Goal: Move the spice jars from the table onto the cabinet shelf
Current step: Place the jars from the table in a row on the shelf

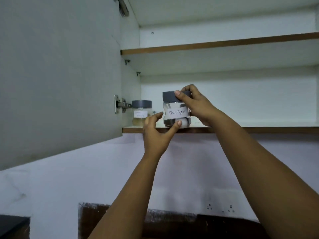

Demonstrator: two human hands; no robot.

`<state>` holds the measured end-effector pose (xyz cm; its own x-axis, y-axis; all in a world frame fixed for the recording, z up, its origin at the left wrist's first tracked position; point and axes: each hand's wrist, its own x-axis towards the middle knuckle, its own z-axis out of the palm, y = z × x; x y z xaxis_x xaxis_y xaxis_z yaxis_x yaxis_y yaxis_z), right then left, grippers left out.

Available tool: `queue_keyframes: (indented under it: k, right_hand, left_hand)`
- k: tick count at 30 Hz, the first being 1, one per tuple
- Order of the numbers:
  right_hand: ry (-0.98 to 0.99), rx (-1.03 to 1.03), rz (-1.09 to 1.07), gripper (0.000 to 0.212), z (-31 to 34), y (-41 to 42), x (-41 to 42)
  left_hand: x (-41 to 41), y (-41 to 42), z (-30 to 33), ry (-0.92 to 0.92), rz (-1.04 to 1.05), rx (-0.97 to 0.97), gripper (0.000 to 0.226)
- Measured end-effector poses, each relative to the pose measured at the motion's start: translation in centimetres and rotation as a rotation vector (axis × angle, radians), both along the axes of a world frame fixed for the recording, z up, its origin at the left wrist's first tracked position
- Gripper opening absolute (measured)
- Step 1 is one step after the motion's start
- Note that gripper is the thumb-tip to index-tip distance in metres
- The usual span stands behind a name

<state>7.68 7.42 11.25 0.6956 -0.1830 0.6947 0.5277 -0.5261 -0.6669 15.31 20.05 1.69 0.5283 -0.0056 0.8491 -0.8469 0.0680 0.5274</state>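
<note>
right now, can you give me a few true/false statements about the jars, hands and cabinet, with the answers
1. The jar labelled Black Pepper stands at the front edge of the lower shelf. True.
2. The right hand grips that jar at its lid. True.
3. The left hand is wrapped around the second jar. False: its thumb touches the base of the Black Pepper jar, and the second jar stands untouched to the left.
4. The upper shelf holds two jars. False: no jars show on it.
5. The cabinet door is shut. False: it is swung open.
</note>
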Motion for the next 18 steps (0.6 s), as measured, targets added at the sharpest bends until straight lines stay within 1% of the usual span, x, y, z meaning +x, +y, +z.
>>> queue_keyframes:
  k: [2, 5, 7, 9, 12, 15, 18]
  right_hand:
    - [0.087, 0.002, -0.023, 0.044, 0.4, -0.6, 2.1]
    - [0.195, -0.068, -0.103, 0.049, 0.8, -1.4, 4.5]
    - [0.260, -0.084, -0.109, 0.049, 1.3, -1.7, 5.8]
    - [0.324, -0.085, -0.123, 0.050, 1.6, -2.0, 7.2]
    - [0.386, -0.084, -0.147, 0.048, 1.9, -2.3, 9.5]
    - [0.416, -0.061, -0.142, 0.044, 2.0, -2.3, 11.5]
    - [0.398, -0.042, -0.128, 0.041, 1.7, -2.2, 12.7]
  left_hand:
    - [1.7, 0.0, 0.0, -0.083, 0.224, 0.054, 0.064]
    - [5.0, 0.0, -2.8, -0.153, 0.529, 0.086, 0.051]
    - [7.3, 0.1, -4.7, -0.246, 0.662, 0.165, 0.045]
    - [8.7, 0.5, -5.2, -0.315, 0.676, 0.174, 0.042]
    - [9.5, 0.8, -4.1, -0.319, 0.637, 0.084, 0.035]
    - [10.2, 0.9, -3.9, -0.371, 0.717, 0.140, 0.034]
    - [10.4, 1.1, -4.0, -0.403, 0.781, 0.198, 0.034]
